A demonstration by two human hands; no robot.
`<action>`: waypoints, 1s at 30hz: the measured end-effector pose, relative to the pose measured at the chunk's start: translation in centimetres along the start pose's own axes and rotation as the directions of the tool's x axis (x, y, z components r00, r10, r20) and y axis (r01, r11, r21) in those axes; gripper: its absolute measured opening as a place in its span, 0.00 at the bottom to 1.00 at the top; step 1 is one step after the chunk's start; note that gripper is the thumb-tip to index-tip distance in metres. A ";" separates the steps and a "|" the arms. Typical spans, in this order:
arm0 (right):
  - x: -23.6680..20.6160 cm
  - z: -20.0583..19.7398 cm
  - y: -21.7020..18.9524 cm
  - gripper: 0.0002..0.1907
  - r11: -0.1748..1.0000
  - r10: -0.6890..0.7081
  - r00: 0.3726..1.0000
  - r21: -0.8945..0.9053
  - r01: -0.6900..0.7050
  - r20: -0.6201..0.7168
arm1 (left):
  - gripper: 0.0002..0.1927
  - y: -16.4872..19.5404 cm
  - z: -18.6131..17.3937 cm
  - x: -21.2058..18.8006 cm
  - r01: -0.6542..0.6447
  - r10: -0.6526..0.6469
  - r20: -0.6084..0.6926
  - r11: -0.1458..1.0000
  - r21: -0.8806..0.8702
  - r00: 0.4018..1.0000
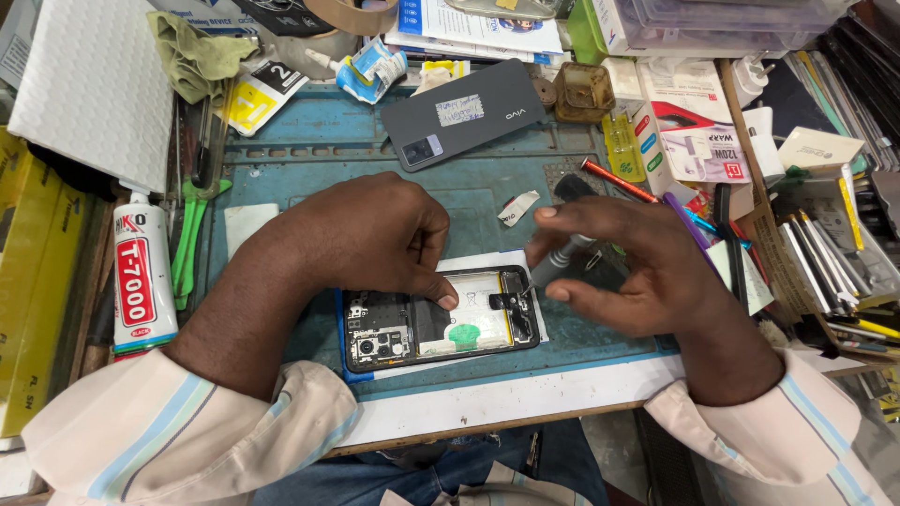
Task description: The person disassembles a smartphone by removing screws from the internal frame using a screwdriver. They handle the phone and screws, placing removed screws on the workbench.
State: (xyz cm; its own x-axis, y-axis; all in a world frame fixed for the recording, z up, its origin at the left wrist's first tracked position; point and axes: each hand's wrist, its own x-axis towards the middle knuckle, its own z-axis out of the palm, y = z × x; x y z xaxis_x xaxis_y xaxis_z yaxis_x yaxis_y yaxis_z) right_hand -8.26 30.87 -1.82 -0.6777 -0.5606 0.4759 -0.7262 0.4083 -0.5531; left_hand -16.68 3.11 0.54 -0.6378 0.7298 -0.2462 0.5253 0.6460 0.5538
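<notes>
An opened smartphone [441, 328] with its back cover off lies on a white sheet on the blue work mat [309, 169]. My left hand [370, 234] rests on the phone's upper edge, its thumb pressing on the white battery area. My right hand [623, 258] holds a small grey screwdriver [561, 258] between thumb and fingers, its tip down at the phone's right end. The phone's removed dark grey back cover [464, 112] lies face down on the mat farther back.
A white tube of adhesive [142, 281] lies at the left beside green tweezers [192, 239]. A red-handled tool [619, 181], boxes [689, 122] and several pens and tools [825, 262] crowd the right side. A yellow box [37, 281] sits far left.
</notes>
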 end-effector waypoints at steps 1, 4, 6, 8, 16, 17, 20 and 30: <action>0.1 0.1 0.0 0.32 0.999 -0.012 1.000 0.052 0.011 0.021 | 0.21 0.0 0.0 0.0 -0.002 0.002 -0.001 1.000 0.000 1.000; 0.4 0.3 -0.2 0.32 0.998 -0.038 0.999 -0.047 0.037 -0.013 | 0.21 -0.1 0.0 0.0 0.000 0.000 -0.001 1.000 0.001 1.000; 0.6 0.4 -0.4 0.33 0.995 -0.072 0.997 -0.076 0.070 -0.021 | 0.21 -0.1 0.1 -0.1 0.001 -0.001 0.002 1.000 0.000 1.000; 0.8 0.2 -0.4 0.31 0.992 -0.128 0.992 0.017 0.128 0.012 | 0.21 -0.1 0.1 0.0 -0.006 0.006 -0.002 1.000 -0.005 1.000; 0.3 0.3 -0.4 0.34 0.997 -0.064 0.998 -0.035 0.065 0.017 | 0.21 -0.4 0.3 0.1 -0.031 0.030 -0.012 0.999 -0.013 0.999; 0.3 0.3 -0.3 0.33 0.997 -0.067 0.997 0.038 0.065 0.045 | 0.20 -0.4 0.3 0.1 -0.031 0.031 -0.015 0.999 -0.016 0.999; 0.2 0.9 0.0 0.33 0.996 -0.022 0.999 -0.087 0.019 -0.031 | 0.19 -0.5 0.3 0.2 -0.031 0.031 -0.022 0.999 -0.015 0.999; -0.8 0.0 0.9 0.35 0.995 0.102 0.952 0.023 -0.100 -0.289 | 0.21 -0.5 0.3 0.0 -0.041 0.041 -0.039 0.999 -0.012 0.998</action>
State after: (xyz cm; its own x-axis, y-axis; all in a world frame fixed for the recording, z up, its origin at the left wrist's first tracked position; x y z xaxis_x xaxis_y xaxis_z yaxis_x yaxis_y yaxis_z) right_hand -8.40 31.68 -2.71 -0.7528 -0.2839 0.5938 -0.6520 0.4453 -0.6137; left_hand -16.81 2.90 0.07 -0.6377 0.7460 -0.1920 0.5445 0.6129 0.5727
